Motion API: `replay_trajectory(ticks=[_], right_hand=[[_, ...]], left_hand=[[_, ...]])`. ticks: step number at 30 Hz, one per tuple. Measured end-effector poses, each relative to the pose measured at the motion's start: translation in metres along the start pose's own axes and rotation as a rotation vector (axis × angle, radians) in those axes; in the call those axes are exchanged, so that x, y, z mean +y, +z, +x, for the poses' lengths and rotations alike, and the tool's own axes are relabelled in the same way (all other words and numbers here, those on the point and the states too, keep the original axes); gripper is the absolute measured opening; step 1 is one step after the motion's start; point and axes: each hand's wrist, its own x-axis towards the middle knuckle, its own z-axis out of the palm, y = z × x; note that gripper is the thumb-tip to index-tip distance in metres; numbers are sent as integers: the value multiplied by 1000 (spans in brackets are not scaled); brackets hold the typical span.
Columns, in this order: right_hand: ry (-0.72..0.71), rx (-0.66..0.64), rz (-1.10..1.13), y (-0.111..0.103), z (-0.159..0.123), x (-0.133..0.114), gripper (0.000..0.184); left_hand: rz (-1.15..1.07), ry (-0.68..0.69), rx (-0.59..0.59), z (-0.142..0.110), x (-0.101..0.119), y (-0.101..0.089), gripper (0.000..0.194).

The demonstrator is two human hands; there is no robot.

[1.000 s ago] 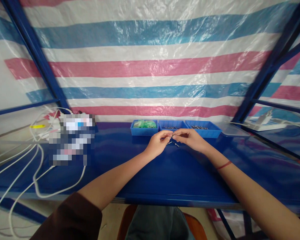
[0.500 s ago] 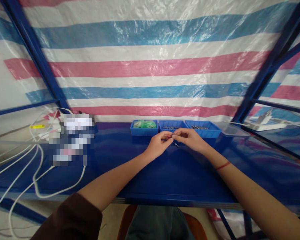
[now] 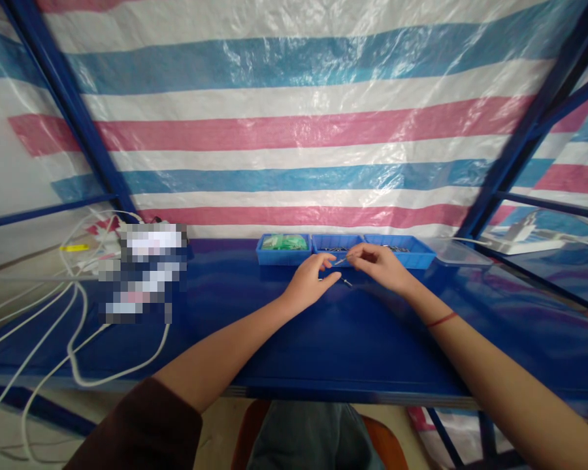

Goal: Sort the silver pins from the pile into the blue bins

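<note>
My right hand [image 3: 376, 264] pinches a thin metal pin-like piece [image 3: 342, 260] between thumb and fingertips, its free end pointing left. Facing it, my left hand [image 3: 313, 279] is open, with the thumb apart from the curved fingers and nothing seen between them. Just below the fingertips, another slim metal pin-like piece [image 3: 347, 282] lies on the blue table [image 3: 323, 346]. Behind the hands stands the middle blue bin [image 3: 318, 245], with small metal parts inside. The right blue bin [image 3: 419, 259] also holds metal parts and is partly covered by my right hand.
The left blue bin [image 3: 284, 258] contains green packed items [image 3: 287, 242]. A clear plastic lid [image 3: 463, 253] lies right of the bins. White cables [image 3: 81, 326] and a blurred-out patch [image 3: 144, 274] occupy the left side. Blue frame posts [image 3: 500, 150] flank a striped sheet.
My hands were together at the fingertips and have come apart. The right hand has moved slightly right with the thin metal piece showing, and the left fingers have opened.
</note>
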Motion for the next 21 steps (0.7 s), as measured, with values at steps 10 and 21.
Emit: replay_trajectory(ticks=[10, 21], right_hand=[[253, 573, -587, -57, 0, 44, 33], [241, 469, -821, -61, 1, 68, 36]], left_hand=[[450, 117, -291, -7, -1, -3, 31], [357, 173, -298, -4, -6, 0, 23]])
